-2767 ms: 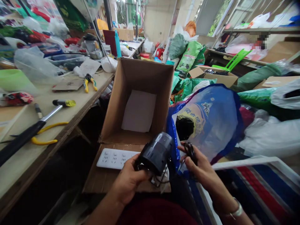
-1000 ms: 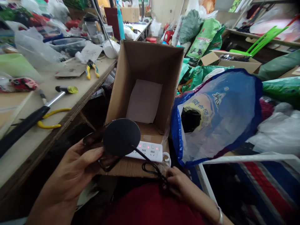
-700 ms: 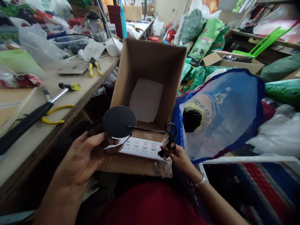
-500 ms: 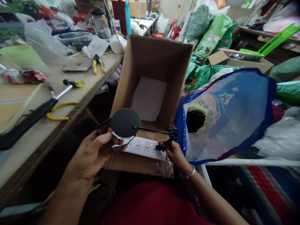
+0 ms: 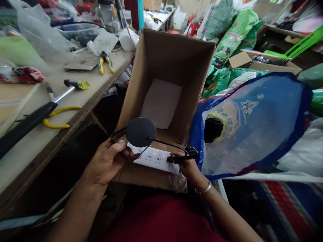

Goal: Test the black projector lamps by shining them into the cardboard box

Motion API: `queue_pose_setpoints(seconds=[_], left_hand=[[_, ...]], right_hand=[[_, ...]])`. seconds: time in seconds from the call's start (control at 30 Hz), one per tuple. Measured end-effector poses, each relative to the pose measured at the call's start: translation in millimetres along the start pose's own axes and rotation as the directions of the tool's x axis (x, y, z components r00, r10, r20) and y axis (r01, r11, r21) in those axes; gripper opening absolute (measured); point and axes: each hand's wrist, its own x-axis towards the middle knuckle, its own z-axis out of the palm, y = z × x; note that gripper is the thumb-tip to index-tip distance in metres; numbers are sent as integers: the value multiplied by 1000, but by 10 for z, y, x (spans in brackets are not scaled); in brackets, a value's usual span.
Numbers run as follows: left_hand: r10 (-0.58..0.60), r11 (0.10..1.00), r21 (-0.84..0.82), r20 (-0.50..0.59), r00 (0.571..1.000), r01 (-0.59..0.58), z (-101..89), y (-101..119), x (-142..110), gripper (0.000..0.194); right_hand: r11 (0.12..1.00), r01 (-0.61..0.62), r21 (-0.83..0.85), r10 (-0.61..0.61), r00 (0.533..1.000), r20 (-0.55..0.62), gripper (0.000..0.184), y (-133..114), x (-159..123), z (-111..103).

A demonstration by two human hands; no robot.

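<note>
As the head view, the only one here, picks things up, the right hand (image 5: 188,167) is up at the right end of the white power strip (image 5: 153,161), and that's the change: a second ago it was lower, down by the lap, with the cord (image 5: 193,153) trailing loosely from it. Now its fingers are clamped on the bunched cord, and the black plug (image 5: 169,160) is right over the end socket, so this looks like the plugging-in itself, though whether the prongs are seated I can't tell. Red lights glow on the strip, so power seems to be reaching it. Over on the other side, the left hand (image 5: 107,161) is closed around the edge of the black device (image 5: 141,131), holding it up in the air above the strip's left part, just in front of the open cardboard box (image 5: 131,97). And here's how it looks: a flat, round, matt dark-grey face turned towards the camera, tilted a little, with the cord leaving it low on the right and arching across to the right hand; thin dark parts poke out on either side, too unclear to name.
</note>
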Motion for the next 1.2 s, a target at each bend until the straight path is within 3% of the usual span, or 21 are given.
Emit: queue_pose_setpoints(seconds=[0.27, 0.5, 0.73, 0.93, 1.2], left_hand=[[-35, 999, 7, -17, 999, 35, 82, -20, 62, 12], [-52, 998, -32, 69, 996, 54, 98, -77, 108, 7], [41, 997, -73, 67, 997, -36, 129, -196, 168, 11], [156, 978, -159, 105, 982, -138, 109, -244, 260, 19], [172, 974, -177, 168, 971, -142, -2, -333, 304, 24]], right_hand=[[999, -48, 20, 46, 995, 91, 21, -240, -20, -4], [996, -57, 62, 52, 996, 79, 17, -80, -114, 141], [995, -54, 82, 48, 996, 74, 25, -87, -240, 222], [988, -111, 104, 106, 993, 56, 13, -163, -107, 198], [978, -103, 182, 103, 995, 7, 16, -197, -85, 203]])
